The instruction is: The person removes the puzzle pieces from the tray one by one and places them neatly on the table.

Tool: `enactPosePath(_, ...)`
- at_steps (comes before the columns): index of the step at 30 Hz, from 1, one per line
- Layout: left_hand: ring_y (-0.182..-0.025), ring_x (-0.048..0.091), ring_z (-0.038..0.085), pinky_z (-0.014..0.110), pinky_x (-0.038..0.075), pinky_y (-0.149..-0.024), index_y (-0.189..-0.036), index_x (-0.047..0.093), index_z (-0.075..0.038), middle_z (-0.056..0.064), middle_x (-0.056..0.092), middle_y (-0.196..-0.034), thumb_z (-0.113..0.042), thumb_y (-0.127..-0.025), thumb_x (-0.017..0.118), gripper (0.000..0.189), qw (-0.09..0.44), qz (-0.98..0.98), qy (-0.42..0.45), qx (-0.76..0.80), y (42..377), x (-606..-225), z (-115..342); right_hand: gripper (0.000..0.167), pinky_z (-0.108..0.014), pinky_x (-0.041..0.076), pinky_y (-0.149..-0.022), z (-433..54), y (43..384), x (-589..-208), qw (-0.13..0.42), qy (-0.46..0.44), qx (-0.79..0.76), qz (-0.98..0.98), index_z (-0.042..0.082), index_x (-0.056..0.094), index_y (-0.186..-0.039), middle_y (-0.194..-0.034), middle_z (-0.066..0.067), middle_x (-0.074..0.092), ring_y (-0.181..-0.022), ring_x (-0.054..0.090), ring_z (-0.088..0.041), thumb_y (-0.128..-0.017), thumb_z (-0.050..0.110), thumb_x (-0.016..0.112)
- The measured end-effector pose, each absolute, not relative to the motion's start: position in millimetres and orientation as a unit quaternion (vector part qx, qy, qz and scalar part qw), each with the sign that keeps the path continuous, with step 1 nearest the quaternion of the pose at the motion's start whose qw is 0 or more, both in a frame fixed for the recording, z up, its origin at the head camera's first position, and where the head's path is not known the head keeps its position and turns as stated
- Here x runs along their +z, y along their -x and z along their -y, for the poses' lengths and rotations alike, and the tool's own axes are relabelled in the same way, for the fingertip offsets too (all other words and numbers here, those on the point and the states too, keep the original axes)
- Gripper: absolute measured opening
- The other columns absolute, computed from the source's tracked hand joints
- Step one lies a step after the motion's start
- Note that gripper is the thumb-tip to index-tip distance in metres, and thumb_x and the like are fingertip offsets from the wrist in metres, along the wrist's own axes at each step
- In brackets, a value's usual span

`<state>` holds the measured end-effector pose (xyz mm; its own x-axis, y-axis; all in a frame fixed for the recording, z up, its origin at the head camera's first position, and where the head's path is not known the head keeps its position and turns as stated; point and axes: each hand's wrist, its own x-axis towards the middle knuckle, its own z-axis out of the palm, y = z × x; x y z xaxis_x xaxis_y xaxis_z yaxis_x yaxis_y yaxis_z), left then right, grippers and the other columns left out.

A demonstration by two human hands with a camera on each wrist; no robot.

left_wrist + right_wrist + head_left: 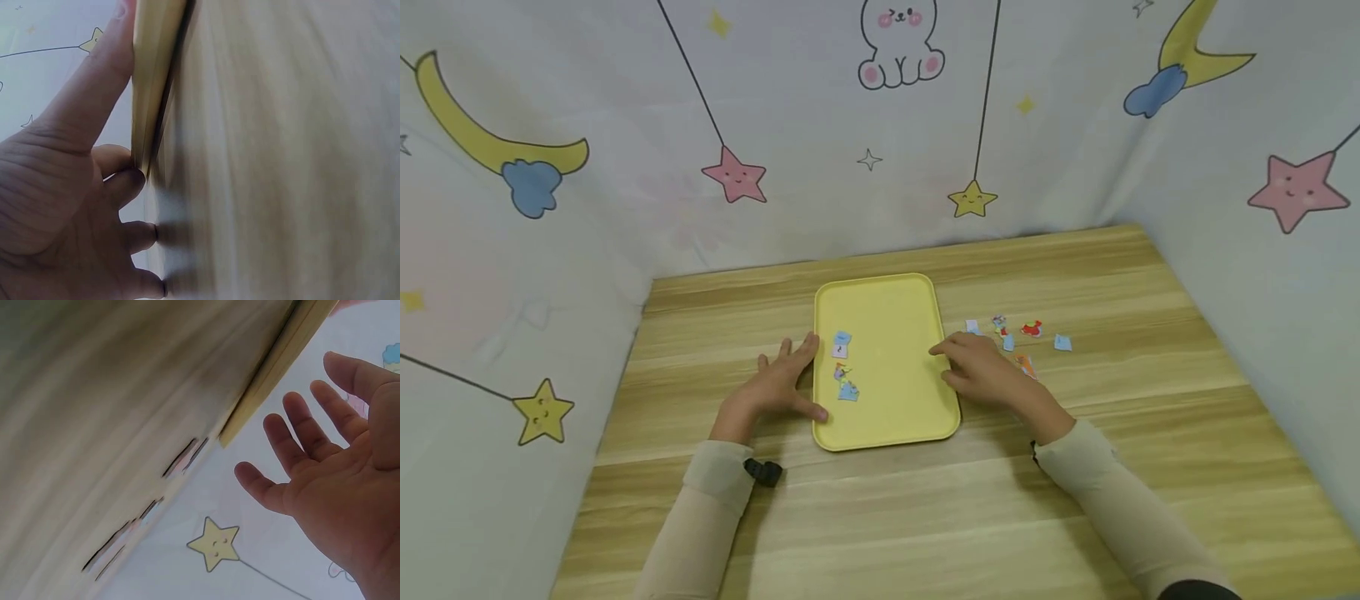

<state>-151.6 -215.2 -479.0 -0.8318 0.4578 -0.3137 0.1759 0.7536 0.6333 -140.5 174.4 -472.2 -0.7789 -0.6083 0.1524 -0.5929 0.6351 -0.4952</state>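
Observation:
A yellow tray (891, 333) lies on the wooden table. At its left edge, my left hand (778, 385) spreads its fingers, with the thumb and index finger touching the rim. The left wrist view shows the thumb along the tray's side (149, 81) and other fingertips down at the table. My right hand (981, 367) hovers over the tray's right edge, fingers apart and holding nothing, as the right wrist view (337, 444) shows. Inside the tray, near its left side, sit small flat printed pieces: a blue-and-white one (840, 350) and a multicoloured one (847, 390).
Several more small printed pieces lie right of the tray, among them a red one (1032, 329), a light blue one (1062, 342) and an orange one (1026, 365) partly behind my right hand. A white cloth (820, 125) with stars and moons surrounds the table (880, 517).

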Motion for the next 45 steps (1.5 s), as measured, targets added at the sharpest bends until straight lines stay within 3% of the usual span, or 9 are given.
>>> enactPosePath(2, -0.159, -0.017, 0.043, 0.073, -0.021, -0.116, -0.169, 0.006, -0.007, 0.01, 0.0, -0.177, -0.048, -0.065, 0.099, 0.146, 0.231, -0.907, -0.175, 0.306, 151, -479, 215, 0.037, -0.051, 0.05, -0.09, -168, 141, -472, 0.007, 0.346, -0.259, -0.902, 0.0, 0.069, -0.13, -0.118, -0.015, 0.069, -0.094, 0.06, -0.025, -0.094, 0.006, 0.071)
enactPosePath(6, -0.159, -0.016, 0.043, 0.073, -0.02, -0.116, -0.169, 0.007, -0.006, 0.01, 0.002, -0.176, -0.048, -0.065, 0.099, 0.145, 0.228, -0.908, -0.173, 0.305, 151, -477, 214, 0.04, -0.055, 0.049, -0.097, -159, 143, -473, 0.009, 0.354, -0.255, -0.9, 0.0, 0.068, -0.133, -0.122, -0.016, 0.069, -0.11, 0.064, -0.033, -0.094, 0.009, 0.072)
enactPosePath(13, -0.159, -0.016, 0.044, 0.073, -0.02, -0.116, -0.169, 0.007, -0.006, 0.011, 0.002, -0.176, -0.047, -0.065, 0.1, 0.145, 0.226, -0.909, -0.172, 0.305, 151, -475, 215, 0.049, -0.061, 0.035, -0.112, -149, 147, -475, 0.054, 0.344, -0.254, -0.903, 0.003, 0.062, -0.144, -0.137, -0.017, 0.063, -0.132, 0.055, -0.036, -0.099, 0.019, 0.072)
enactPosePath(29, -0.159, -0.016, 0.045, 0.074, -0.019, -0.116, -0.169, 0.007, -0.006, 0.01, 0.002, -0.177, -0.047, -0.065, 0.099, 0.145, 0.227, -0.911, -0.172, 0.297, 150, -479, 215, 0.069, -0.058, 0.029, -0.119, -113, 152, -474, 0.106, 0.367, -0.213, -0.899, 0.004, 0.05, -0.156, -0.153, -0.019, 0.054, -0.144, 0.046, -0.036, -0.1, 0.035, 0.075)
enactPosePath(45, -0.159, -0.014, 0.045, 0.074, -0.017, -0.117, -0.17, 0.009, -0.007, 0.01, 0.005, -0.176, -0.05, -0.065, 0.099, 0.144, 0.222, -0.91, -0.171, 0.305, 145, -480, 213, 0.075, -0.055, 0.026, -0.123, -74, 158, -477, 0.134, 0.398, -0.207, -0.884, 0.006, 0.043, -0.161, -0.161, -0.016, 0.044, -0.15, 0.039, -0.033, -0.101, 0.042, 0.072)
